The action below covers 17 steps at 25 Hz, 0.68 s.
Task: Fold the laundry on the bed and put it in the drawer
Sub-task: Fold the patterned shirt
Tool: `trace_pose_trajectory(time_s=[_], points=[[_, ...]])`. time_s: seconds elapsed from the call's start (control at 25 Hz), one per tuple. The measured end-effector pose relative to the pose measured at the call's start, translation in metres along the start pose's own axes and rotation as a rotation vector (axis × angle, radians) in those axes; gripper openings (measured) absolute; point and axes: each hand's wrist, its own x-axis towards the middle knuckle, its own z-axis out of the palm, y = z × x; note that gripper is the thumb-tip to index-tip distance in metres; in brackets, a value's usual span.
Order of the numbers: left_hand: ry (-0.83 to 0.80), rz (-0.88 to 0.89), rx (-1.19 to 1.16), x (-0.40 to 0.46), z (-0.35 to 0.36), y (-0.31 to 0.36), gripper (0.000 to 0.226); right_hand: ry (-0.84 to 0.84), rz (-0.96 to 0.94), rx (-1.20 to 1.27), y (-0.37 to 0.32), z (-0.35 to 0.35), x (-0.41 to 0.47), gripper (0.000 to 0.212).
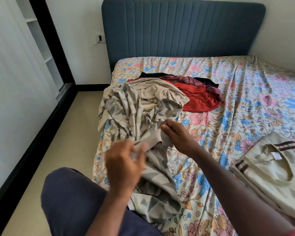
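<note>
Patterned grey garment (126, 108) on bed, edge pinched in right fingers (167, 127), blurred left fingers (140, 150) gripping it

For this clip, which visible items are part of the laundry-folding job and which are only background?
Job:
- grey-beige triangle-patterned garment, held by both hands, left and right
- plain beige shirt
- red garment
- maroon garment
- folded cream knit sweater with maroon stripes

Background:
- blue padded headboard
- floral bedsheet
- wall socket

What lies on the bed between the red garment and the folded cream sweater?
Only bare floral bedsheet separates the crumpled red garment from the folded cream knitted sweater, in the head view.
</note>
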Motion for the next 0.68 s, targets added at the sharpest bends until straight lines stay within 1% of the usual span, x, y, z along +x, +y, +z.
trace_pose_trajectory(time_s=[0.04,0.08,0.12,0.16,0.2,0.24,0.32,0.36,0.4,0.48,0.52,0.56,0.6,0.68], points=[[-0.158,0.042,0.042,-0.008,0.005,0.021,0.053,0.022,-0.012,0.009,-0.003,0.008,0.004,0.023],[-0.361,0.002,0.141,-0.018,0.014,0.041,0.067,0.027,-0.025,0.007,-0.005,0.015,0.009,0.025],[-0.525,-0.079,0.261,-0.023,0.022,0.053,0.079,0.014,-0.04,0.003,-0.008,0.021,0.014,0.029],[-0.597,-0.166,0.353,-0.025,0.029,0.054,0.082,-0.005,-0.043,0.004,-0.009,0.027,0.018,0.031],[-0.596,-0.235,0.415,-0.022,0.036,0.048,0.075,-0.014,-0.031,0.004,-0.009,0.031,0.02,0.032],[-0.589,-0.282,0.447,-0.018,0.038,0.041,0.062,-0.021,-0.012,-0.004,-0.01,0.032,0.02,0.03],[-0.555,-0.31,0.41,-0.014,0.033,0.028,0.034,-0.07,0.031,0.042,-0.007,0.027,0.015,0.014],[-0.532,-0.322,0.344,-0.012,0.028,0.025,0.027,-0.103,0.058,0.122,-0.004,0.022,0.009,0.01],[-0.503,-0.344,0.266,-0.011,0.022,0.022,0.023,-0.131,0.097,0.213,0.002,0.013,0.003,0.024],[-0.429,-0.401,0.169,-0.006,0.009,0.014,0.018,-0.185,0.175,0.333,0.016,-0.006,-0.01,0.051],[-0.386,-0.417,0.169,-0.003,0.003,0.009,0.021,-0.205,0.183,0.332,0.023,-0.013,-0.015,0.059],[-0.334,-0.418,0.163,-0.001,-0.002,0.003,0.028,-0.21,0.177,0.284,0.03,-0.016,-0.019,0.06],[-0.268,-0.387,0.134,0.001,-0.004,-0.001,0.035,-0.186,0.168,0.203,0.035,-0.016,-0.022,0.056],[-0.105,-0.259,0.021,0.006,-0.001,-0.004,0.038,-0.097,0.131,0.07,0.039,-0.012,-0.025,0.037]])
